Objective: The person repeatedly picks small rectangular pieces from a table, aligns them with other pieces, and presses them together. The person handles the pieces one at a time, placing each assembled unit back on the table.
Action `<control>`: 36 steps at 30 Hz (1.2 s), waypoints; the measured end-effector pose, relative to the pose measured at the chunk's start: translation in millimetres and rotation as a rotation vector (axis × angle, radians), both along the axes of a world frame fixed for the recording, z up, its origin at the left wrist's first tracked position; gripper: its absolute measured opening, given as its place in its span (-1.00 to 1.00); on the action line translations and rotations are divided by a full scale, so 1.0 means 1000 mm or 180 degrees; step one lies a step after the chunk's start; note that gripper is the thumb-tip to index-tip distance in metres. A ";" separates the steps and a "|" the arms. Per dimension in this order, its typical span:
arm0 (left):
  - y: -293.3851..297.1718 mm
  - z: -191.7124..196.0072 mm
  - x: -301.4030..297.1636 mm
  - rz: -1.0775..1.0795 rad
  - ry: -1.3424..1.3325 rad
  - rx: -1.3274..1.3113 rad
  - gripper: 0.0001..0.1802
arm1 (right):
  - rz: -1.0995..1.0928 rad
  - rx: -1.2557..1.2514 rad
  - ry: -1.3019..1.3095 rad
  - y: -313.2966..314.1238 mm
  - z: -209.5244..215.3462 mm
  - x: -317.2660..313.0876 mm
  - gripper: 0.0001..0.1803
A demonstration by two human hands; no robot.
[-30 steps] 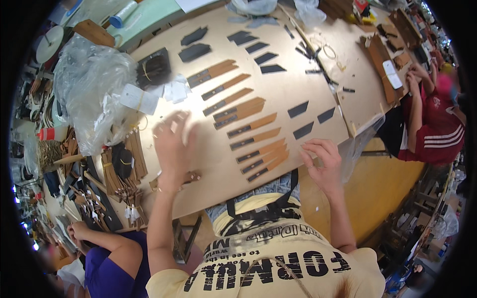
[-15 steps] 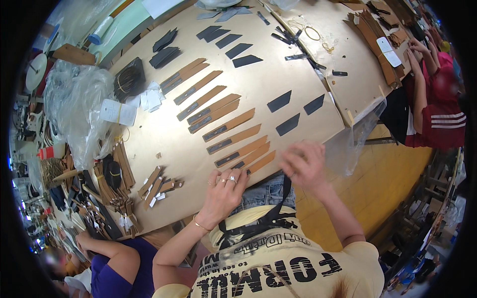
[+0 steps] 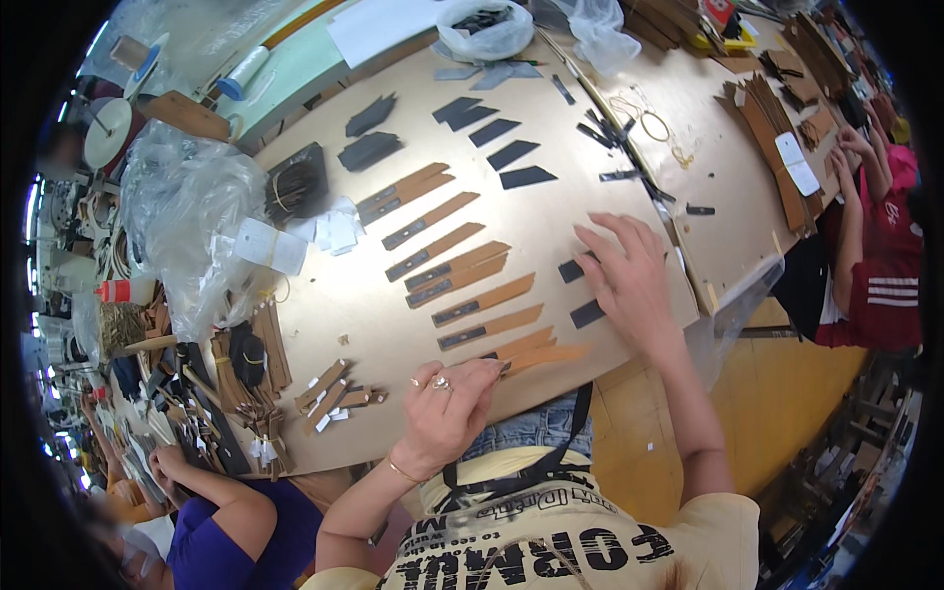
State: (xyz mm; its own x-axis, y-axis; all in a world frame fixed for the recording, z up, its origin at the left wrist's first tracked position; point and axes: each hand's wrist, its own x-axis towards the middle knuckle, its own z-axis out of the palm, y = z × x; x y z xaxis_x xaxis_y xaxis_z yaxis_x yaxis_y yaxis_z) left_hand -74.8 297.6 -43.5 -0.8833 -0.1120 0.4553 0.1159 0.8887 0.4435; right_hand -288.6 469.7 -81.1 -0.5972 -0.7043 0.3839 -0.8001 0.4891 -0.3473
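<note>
My left hand (image 3: pixel 444 405) is closed at the table's near edge, fingertips pinching the end of a tan leather strip (image 3: pixel 553 356) that points right. Above it, several tan strips (image 3: pixel 497 295) with dark patches at their left ends lie slanted in a column. My right hand (image 3: pixel 629 280) is spread over slanted black pieces, fingers apart. One black piece (image 3: pixel 587 314) shows beside its thumb, another (image 3: pixel 569 270) under its fingertips; whether it touches them I cannot tell. More black pieces (image 3: pixel 528 178) lie farther up, with stacked ones (image 3: pixel 372 151) to their left.
On the left are a crumpled plastic bag (image 3: pixel 187 197), a dark bundle (image 3: pixel 295 185), white tags (image 3: pixel 337 226) and bundled strips (image 3: pixel 337 395). Short black strips (image 3: pixel 605 133) lie along the table seam. Co-workers sit at the right (image 3: pixel 885 246) and lower left (image 3: pixel 231 511).
My right hand has moved up and away from the near edge, over the black pieces. My left hand has shifted slightly down, the tan strip at its fingertips. The view has shifted too.
</note>
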 end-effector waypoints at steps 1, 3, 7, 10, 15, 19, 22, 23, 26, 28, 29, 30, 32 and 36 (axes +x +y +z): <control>-0.004 0.004 -0.007 0.0020 0.0126 0.0054 -0.73 | 0.0140 0.0010 -0.0005 -0.015 -0.001 -0.013 -0.61; -0.011 0.010 -0.022 0.0102 0.0204 0.0075 -0.74 | 0.0527 0.0114 -0.0100 -0.041 -0.002 -0.037 -0.52; -0.023 0.017 -0.042 0.0245 0.0389 0.0090 -0.74 | 0.0943 0.0844 -0.0397 -0.074 -0.011 -0.057 -0.41; -0.027 0.017 -0.049 0.0317 0.0347 0.0184 -0.73 | 0.1099 0.0934 -0.0440 -0.053 -0.009 -0.047 -0.42; -0.020 0.006 -0.071 0.0170 -0.0613 0.2108 -0.80 | 0.0892 0.0603 -0.1224 -0.013 -0.002 -0.028 -0.40; -0.021 0.000 -0.091 -0.0208 -0.1360 0.3718 -0.80 | 0.0433 -0.1429 -0.3730 -0.004 0.005 -0.029 -0.37; -0.028 -0.003 -0.100 -0.0482 -0.1711 0.3866 -0.79 | 0.0641 -0.2086 -0.4832 -0.007 0.010 -0.028 -0.31; -0.029 -0.004 -0.102 -0.0548 -0.1814 0.3895 -0.78 | 0.0701 -0.2071 -0.5026 -0.008 0.011 -0.027 -0.28; -0.031 -0.008 -0.107 -0.0295 -0.1892 0.4155 -0.78 | 0.0492 -0.1686 -0.5024 -0.012 0.018 -0.026 -0.26; -0.030 -0.009 -0.111 -0.0021 -0.1678 0.3962 -0.80 | 0.0219 -0.1572 -0.4911 -0.017 0.022 -0.026 -0.26; -0.030 -0.009 -0.113 0.0125 -0.1598 0.3863 -0.80 | 0.0084 -0.1515 -0.4849 -0.021 0.024 -0.027 -0.27; -0.029 -0.010 -0.115 0.0243 -0.1643 0.3921 -0.81 | -0.0021 -0.1408 -0.4665 -0.024 0.025 -0.028 -0.30; -0.029 -0.011 -0.118 0.0499 -0.1747 0.4030 -0.82 | -0.0284 -0.1184 -0.4342 -0.031 0.026 -0.030 -0.38; -0.026 -0.019 -0.127 0.0792 -0.1524 0.3254 -0.85 | -0.0301 -0.0732 -0.3365 -0.043 0.022 -0.040 -0.42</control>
